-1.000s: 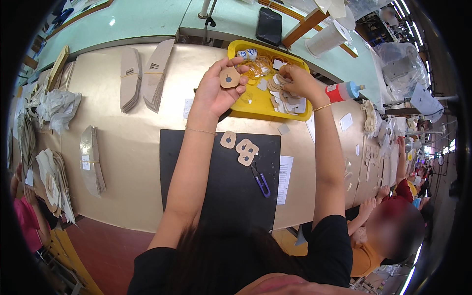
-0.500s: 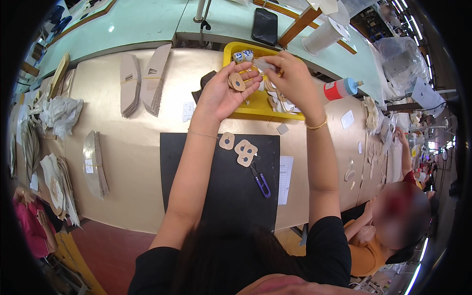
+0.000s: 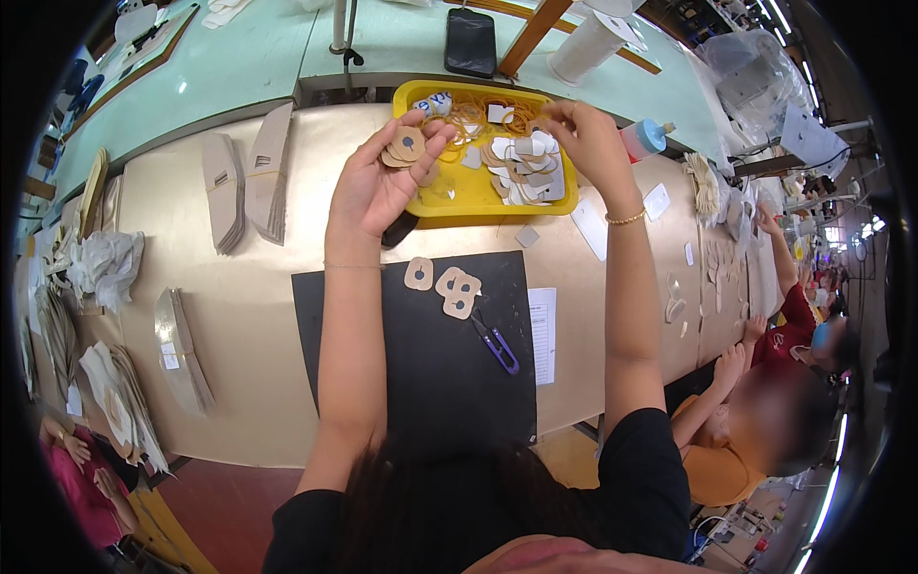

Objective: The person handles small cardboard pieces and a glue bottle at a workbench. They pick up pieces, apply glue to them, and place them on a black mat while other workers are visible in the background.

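Pieces [image 3: 408, 143] of tan material, rounded with dark keyhole marks, sit fanned in the upturned left hand [image 3: 368, 191], held loosely by curled fingers above the left end of a yellow tray [image 3: 459, 211]. The right hand [image 3: 593, 143] hovers over the tray's right end, its fingertips bunched; whether they hold anything cannot be told. It hides the tray's far right corner and part of a red-and-blue bottle [image 3: 648, 137]. Inside the tray are a heap of pale pieces [image 3: 521, 177] and orange rubber bands [image 3: 519, 113]. Nearer, a black mat [image 3: 430, 383] carries four similar tan cutouts [image 3: 459, 304] and purple snips [image 3: 504, 354]; a printed sheet [image 3: 542, 335] lies right of it. Half a second ago, the right hand was beside the left with a pale piece; now the hands are apart.
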Available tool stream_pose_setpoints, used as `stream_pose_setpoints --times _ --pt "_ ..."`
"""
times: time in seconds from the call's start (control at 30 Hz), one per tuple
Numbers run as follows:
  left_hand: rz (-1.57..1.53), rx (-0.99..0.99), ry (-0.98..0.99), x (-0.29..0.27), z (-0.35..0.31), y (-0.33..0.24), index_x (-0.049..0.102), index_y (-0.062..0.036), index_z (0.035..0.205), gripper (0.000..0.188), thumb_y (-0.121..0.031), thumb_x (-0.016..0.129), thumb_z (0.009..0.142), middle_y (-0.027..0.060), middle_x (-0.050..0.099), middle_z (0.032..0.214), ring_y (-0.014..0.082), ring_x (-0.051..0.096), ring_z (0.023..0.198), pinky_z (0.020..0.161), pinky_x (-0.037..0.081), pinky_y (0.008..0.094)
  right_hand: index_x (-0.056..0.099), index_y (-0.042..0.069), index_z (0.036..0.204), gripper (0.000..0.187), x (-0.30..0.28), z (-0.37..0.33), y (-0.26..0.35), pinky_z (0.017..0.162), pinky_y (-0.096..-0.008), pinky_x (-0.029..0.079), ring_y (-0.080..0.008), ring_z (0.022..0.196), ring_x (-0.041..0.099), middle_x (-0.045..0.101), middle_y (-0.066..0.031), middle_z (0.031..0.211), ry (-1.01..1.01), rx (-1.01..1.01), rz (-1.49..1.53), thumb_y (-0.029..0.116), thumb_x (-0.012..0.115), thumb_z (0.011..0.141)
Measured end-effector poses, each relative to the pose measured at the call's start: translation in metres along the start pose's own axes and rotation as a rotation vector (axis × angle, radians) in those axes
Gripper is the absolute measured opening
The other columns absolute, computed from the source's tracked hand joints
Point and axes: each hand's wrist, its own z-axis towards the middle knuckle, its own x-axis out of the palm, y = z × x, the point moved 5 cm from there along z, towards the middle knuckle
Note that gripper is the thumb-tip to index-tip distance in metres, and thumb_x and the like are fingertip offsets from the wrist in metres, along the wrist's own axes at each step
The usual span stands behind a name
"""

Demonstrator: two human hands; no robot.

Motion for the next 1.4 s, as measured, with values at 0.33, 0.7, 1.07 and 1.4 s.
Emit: stream_pose_setpoints --times 0.33,0.7,1.07,1.4 --pt "0.206 0.019 0.004 -0.012 0.001 -0.002 0.053 0.0065 0.109 0.032 -0.022 0.046 0.097 0.0182 0.061 0.093 0.0241 0.066 0.08 0.073 0.059 0.0287 0.065 0.005 0.106 0.031 0.058 0.0 -0.043 0.084 -0.0383 0.048 -0.0311 0.095 0.06 0.059 -0.0158 0.104 0.278 0.079 -0.229 0.015 0.068 0.077" --pt "0.154 0.015 0.128 -0.009 0.001 -0.007 0.056 0.005 0.104 0.028 -0.021 0.049 0.095 0.0156 0.061 0.088 0.0216 0.065 0.077 0.067 0.06 0.0252 0.066 0.002 0.082 0.014 0.041 0.013 -0.021 0.07 -0.0353 0.05 -0.0277 0.077 0.065 0.066 -0.0144 0.083 0.298 0.162 -0.033 0.013 0.068 0.074" --pt "0.157 0.084 0.046 -0.012 0.001 -0.015 0.06 -0.0022 0.092 0.029 -0.031 0.056 0.092 0.0099 0.06 0.082 0.0132 0.059 0.064 0.049 0.052 0.0182 0.069 0.004 0.094 0.021 0.049 0.028 0.008 0.073 -0.0334 0.051 -0.0269 0.077 0.065 0.068 -0.0124 0.086 0.146 0.02 0.154 0.013 0.066 0.076" --pt "0.214 0.132 -0.048 -0.019 0.004 -0.014 0.06 -0.0027 0.084 0.034 -0.034 0.054 0.093 0.011 0.058 0.086 0.0143 0.056 0.07 0.044 0.047 0.0169 0.067 0.004 0.097 0.028 0.078 0.019 -0.024 0.076 -0.0347 0.05 -0.0265 0.083 0.063 0.065 -0.0139 0.09 0.358 -0.123 -0.066 0.005 0.067 0.069"
